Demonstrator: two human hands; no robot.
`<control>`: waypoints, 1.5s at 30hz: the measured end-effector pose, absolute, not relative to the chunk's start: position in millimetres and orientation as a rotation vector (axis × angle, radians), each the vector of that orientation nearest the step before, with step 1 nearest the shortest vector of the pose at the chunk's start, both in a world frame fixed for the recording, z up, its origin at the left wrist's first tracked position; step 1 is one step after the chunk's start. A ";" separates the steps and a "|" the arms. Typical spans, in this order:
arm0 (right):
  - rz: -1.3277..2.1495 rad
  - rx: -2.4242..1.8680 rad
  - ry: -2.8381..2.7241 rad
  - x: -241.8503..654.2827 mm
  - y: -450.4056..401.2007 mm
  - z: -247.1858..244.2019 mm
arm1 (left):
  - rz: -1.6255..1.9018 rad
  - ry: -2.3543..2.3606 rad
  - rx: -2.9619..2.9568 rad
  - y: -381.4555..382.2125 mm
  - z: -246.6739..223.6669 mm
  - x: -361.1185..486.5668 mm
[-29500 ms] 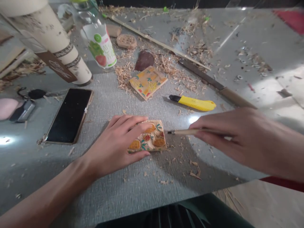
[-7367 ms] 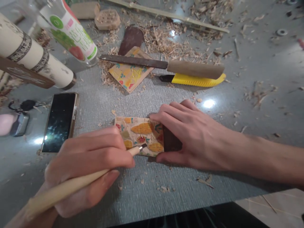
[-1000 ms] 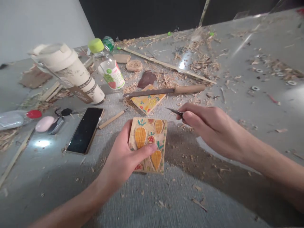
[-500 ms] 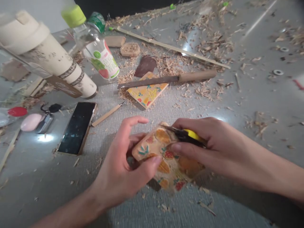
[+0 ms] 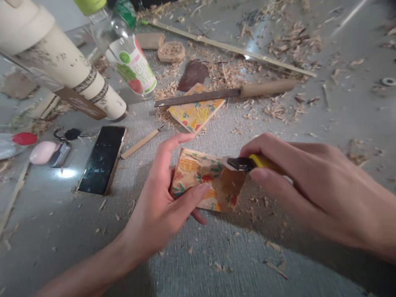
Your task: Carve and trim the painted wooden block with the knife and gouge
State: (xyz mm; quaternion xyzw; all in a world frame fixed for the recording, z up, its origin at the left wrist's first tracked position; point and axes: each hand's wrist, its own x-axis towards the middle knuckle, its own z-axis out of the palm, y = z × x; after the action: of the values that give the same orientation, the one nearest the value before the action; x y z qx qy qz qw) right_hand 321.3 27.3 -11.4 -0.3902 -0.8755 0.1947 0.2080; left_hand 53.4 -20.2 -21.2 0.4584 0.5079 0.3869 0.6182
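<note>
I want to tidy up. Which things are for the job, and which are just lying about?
For the job:
flat wooden block painted with orange shapes, in the left hand
yellow plastic cutter, black-tipped, in the right hand
likely the slim pale wooden-handled tool

Probably lying about:
black rectangular glass-fronted phone
clear plastic lime-capped bottle
tall cream cup with dark bands
</note>
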 end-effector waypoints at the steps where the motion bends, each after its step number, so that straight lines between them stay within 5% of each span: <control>1: 0.467 -1.084 -2.473 323.1 24.8 -12.5 | 0.894 1.173 1.061 -20.2 -20.7 53.1; 7: 0.216 -1.104 -2.518 321.4 8.8 -14.2 | 0.909 1.215 1.051 -20.9 -20.5 54.3; 45: 0.318 -1.044 -2.463 304.3 -1.4 -4.8 | 1.077 1.328 1.497 -37.3 -23.9 54.4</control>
State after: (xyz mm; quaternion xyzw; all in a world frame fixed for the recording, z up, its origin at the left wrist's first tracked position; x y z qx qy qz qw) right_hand 304.3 -1.4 -4.8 -0.3779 -0.8914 0.1153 0.2221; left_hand 54.4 -37.3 -23.9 0.5975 0.5300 0.4300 0.4210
